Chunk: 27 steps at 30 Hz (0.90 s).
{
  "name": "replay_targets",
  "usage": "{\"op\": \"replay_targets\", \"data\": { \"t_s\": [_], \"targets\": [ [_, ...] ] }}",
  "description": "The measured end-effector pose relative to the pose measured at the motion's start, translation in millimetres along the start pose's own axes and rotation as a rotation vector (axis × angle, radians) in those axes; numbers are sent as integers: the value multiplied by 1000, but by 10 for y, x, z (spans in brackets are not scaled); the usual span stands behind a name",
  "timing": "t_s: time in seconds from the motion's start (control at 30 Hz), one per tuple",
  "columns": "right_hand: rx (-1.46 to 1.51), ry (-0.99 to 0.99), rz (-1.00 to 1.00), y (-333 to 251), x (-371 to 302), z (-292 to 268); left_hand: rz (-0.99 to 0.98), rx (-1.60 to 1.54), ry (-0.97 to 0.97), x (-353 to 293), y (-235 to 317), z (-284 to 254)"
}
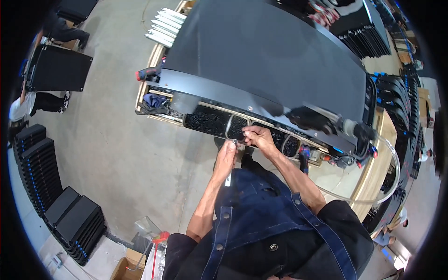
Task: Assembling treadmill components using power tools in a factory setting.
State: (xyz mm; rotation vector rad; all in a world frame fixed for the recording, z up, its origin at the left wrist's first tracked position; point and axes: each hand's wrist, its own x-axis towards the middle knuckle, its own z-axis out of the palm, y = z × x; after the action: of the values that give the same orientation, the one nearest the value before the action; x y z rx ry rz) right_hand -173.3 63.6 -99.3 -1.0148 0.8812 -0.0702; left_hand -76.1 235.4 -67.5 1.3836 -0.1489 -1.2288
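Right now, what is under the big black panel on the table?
Under the black panel shows a wooden frame and dark cloth at its left end. The rest beneath is covered.

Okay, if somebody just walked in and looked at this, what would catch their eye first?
Probably the big black panel on the wooden workbench, filling the upper middle. Next, the left hand and right hand, meeting at its near edge around a small ring-shaped part. Stacks of black cases line the floor at lower left.

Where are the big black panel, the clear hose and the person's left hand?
big black panel (pixel 266 51), head view, flat top.
clear hose (pixel 394 161), head view, bend at right.
left hand (pixel 227 156), head view, back of hand.
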Motion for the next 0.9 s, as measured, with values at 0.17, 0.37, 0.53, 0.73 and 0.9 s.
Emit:
{"op": "replay_targets", "data": {
  "t_s": [0.17, 0.37, 0.53, 0.73, 0.9],
  "targets": [
    [161, -152, -136, -686, -811, -96, 179, 57, -97, -229, 223, 530],
    [219, -248, -217, -920, -1333, -411, 364, 99, -17, -506, 371, 1079],
    [320, -316, -254, -911, -1505, -667, 628, 341, 103, -608, 491, 1379],
    [572, -450, -73, -789, -1474, -777, 856, 570, 76, -657, 740, 1442],
    [439, -445, -198, -898, -1446, -705, 676, 338, -70, -520, 708, 1340]
  ]
}}
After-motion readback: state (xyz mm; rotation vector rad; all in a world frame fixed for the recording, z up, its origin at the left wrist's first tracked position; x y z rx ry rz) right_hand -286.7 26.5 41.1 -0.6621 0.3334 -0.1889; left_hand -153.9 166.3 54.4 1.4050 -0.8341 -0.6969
